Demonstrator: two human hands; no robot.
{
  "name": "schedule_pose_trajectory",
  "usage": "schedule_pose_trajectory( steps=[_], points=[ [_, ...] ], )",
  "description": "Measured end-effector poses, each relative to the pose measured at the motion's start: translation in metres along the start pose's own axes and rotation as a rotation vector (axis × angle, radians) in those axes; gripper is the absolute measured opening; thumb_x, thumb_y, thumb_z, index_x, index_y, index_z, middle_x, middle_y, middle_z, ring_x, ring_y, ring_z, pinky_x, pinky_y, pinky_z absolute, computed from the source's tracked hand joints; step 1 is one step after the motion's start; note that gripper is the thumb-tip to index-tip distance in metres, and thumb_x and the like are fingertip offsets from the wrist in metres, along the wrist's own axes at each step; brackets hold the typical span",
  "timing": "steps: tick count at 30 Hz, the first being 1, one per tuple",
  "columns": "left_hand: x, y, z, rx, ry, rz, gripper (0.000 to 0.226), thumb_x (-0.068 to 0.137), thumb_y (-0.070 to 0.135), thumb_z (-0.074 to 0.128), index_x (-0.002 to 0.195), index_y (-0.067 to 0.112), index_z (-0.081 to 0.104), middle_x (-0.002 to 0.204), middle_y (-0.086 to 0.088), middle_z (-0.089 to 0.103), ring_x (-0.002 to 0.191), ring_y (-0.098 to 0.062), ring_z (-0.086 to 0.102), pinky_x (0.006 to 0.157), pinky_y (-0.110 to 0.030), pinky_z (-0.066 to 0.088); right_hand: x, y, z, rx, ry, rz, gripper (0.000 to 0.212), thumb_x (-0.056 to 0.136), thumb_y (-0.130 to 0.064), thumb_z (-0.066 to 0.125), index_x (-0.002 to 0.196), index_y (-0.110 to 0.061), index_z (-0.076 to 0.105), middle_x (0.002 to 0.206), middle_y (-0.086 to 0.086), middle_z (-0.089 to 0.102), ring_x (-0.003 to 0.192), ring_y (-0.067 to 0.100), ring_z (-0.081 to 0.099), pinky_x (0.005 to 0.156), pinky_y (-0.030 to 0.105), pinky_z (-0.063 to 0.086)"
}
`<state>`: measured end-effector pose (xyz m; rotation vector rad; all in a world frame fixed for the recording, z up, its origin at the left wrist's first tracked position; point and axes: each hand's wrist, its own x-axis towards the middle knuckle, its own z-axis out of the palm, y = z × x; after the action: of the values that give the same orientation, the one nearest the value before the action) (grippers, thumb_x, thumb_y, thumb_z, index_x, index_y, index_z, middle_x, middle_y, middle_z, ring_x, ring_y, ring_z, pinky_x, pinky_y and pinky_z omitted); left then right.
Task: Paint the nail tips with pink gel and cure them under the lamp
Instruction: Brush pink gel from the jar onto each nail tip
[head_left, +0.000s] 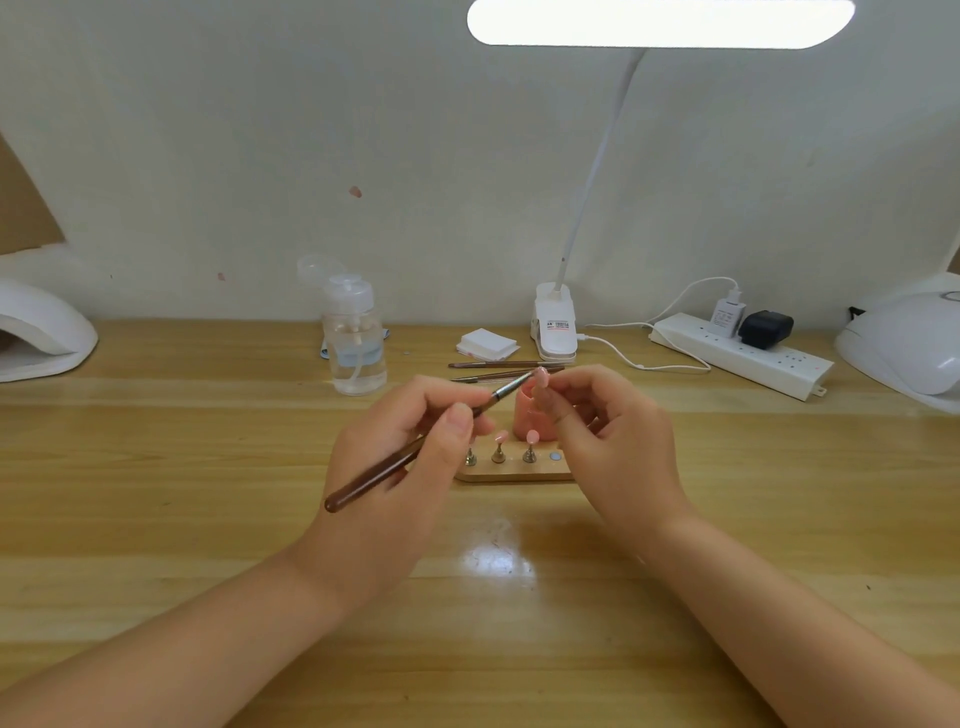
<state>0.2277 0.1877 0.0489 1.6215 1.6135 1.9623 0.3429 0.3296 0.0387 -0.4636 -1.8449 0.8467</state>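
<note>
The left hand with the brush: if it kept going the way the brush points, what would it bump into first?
The left hand aims the brush up and right, so its bristles would first meet the pink nail tip pinched in the right hand. They look almost touching already, though depth is hard to judge.

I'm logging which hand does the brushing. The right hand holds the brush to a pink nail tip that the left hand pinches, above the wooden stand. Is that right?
Not quite: the hands are swapped. In the head view the left hand holds the brush to the pink nail tip, which the right hand pinches, above the wooden stand.
</note>
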Motion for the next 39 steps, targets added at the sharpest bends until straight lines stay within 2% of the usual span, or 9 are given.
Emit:
schedule_pose_trajectory(
  steps=[2, 7, 17, 23, 26, 28, 31, 35, 39],
  points=[
    [0.0006, -0.0006, 0.0016, 0.0, -0.01, -0.012, 0.022, 0.091, 0.038, 0.05, 0.104, 0.031, 0.067, 0.096, 0.007, 0.072, 0.094, -0.016, 0.069, 0.081, -0.03, 0.056, 0.0003, -0.0012, 0.0003, 0.002, 0.008, -0.008, 0.009, 0.09, -0.018, 0.067, 0.087, -0.009, 0.069, 0.07, 0.0, 0.07, 0.053, 0.002, 0.056, 0.051, 0.017, 0.042],
    [-0.0013, 0.0001, 0.0001, -0.03, -0.037, 0.009, 0.023, 0.088, 0.03, 0.048, 0.093, 0.02, 0.068, 0.084, 0.001, 0.072, 0.082, -0.01, 0.068, 0.072, -0.017, 0.051, 0.0002, -0.0008, -0.0008, 0.031, -0.021, 0.027, 0.011, 0.091, -0.019, 0.065, 0.091, -0.009, 0.069, 0.077, 0.002, 0.072, 0.065, 0.019, 0.069, 0.062, 0.046, 0.053],
    [0.0052, -0.0032, 0.0005, -0.029, 0.069, -0.039, 0.016, 0.095, 0.023, 0.051, 0.096, 0.021, 0.067, 0.085, 0.005, 0.073, 0.08, -0.005, 0.068, 0.071, -0.013, 0.05, 0.0005, 0.0011, 0.0009, 0.089, -0.055, 0.02, 0.007, 0.09, -0.014, 0.066, 0.092, -0.007, 0.067, 0.079, 0.006, 0.071, 0.067, 0.032, 0.065, 0.062, 0.054, 0.052],
    [0.0017, -0.0032, 0.0008, -0.025, 0.013, -0.015, 0.022, 0.09, 0.036, 0.052, 0.105, 0.031, 0.067, 0.097, 0.007, 0.073, 0.096, -0.012, 0.069, 0.081, -0.023, 0.054, 0.0006, -0.0001, 0.0007, 0.07, -0.05, 0.022, 0.009, 0.09, -0.017, 0.067, 0.092, -0.008, 0.068, 0.078, 0.004, 0.072, 0.066, 0.027, 0.067, 0.063, 0.051, 0.053],
    [0.0004, -0.0029, 0.0005, 0.019, -0.022, -0.005, 0.024, 0.088, 0.034, 0.053, 0.105, 0.033, 0.07, 0.098, 0.008, 0.073, 0.099, -0.019, 0.069, 0.087, -0.034, 0.055, 0.0012, -0.0011, 0.0003, 0.034, -0.022, 0.019, 0.008, 0.09, -0.018, 0.067, 0.089, -0.01, 0.068, 0.075, 0.001, 0.071, 0.062, 0.018, 0.066, 0.057, 0.04, 0.052],
    [-0.0002, -0.0025, -0.0009, 0.027, -0.025, 0.006, 0.024, 0.086, 0.033, 0.052, 0.1, 0.033, 0.071, 0.094, 0.01, 0.073, 0.096, -0.02, 0.069, 0.085, -0.031, 0.055, 0.0017, -0.0023, -0.0003, 0.023, -0.006, 0.006, 0.009, 0.09, -0.019, 0.066, 0.087, -0.01, 0.067, 0.071, 0.001, 0.071, 0.06, 0.016, 0.066, 0.054, 0.03, 0.049],
    [-0.0007, -0.0013, -0.0019, 0.024, -0.006, 0.032, 0.022, 0.086, 0.032, 0.05, 0.097, 0.033, 0.069, 0.09, 0.01, 0.072, 0.089, -0.016, 0.069, 0.078, -0.025, 0.055, 0.0023, -0.0035, -0.0008, 0.023, 0.001, -0.012, 0.01, 0.091, -0.018, 0.065, 0.086, -0.01, 0.067, 0.069, 0.001, 0.07, 0.059, 0.015, 0.064, 0.052, 0.028, 0.047],
    [0.0001, -0.0004, 0.0015, 0.015, 0.008, 0.011, 0.022, 0.089, 0.036, 0.052, 0.104, 0.035, 0.068, 0.101, 0.01, 0.073, 0.101, -0.019, 0.068, 0.087, -0.031, 0.054, 0.002, -0.0042, -0.0005, -0.005, 0.025, -0.036, 0.005, 0.089, -0.015, 0.069, 0.085, -0.012, 0.069, 0.071, -0.003, 0.069, 0.054, 0.003, 0.057, 0.049, 0.013, 0.039],
    [-0.0001, 0.0003, 0.0012, 0.059, -0.023, 0.013, 0.024, 0.087, 0.035, 0.053, 0.104, 0.033, 0.069, 0.098, 0.01, 0.073, 0.1, -0.021, 0.068, 0.087, -0.036, 0.054, 0.0018, -0.0033, -0.0008, -0.015, 0.025, -0.048, 0.005, 0.09, -0.014, 0.068, 0.085, -0.012, 0.068, 0.07, -0.001, 0.069, 0.055, 0.007, 0.061, 0.048, 0.018, 0.043]
  ],
)
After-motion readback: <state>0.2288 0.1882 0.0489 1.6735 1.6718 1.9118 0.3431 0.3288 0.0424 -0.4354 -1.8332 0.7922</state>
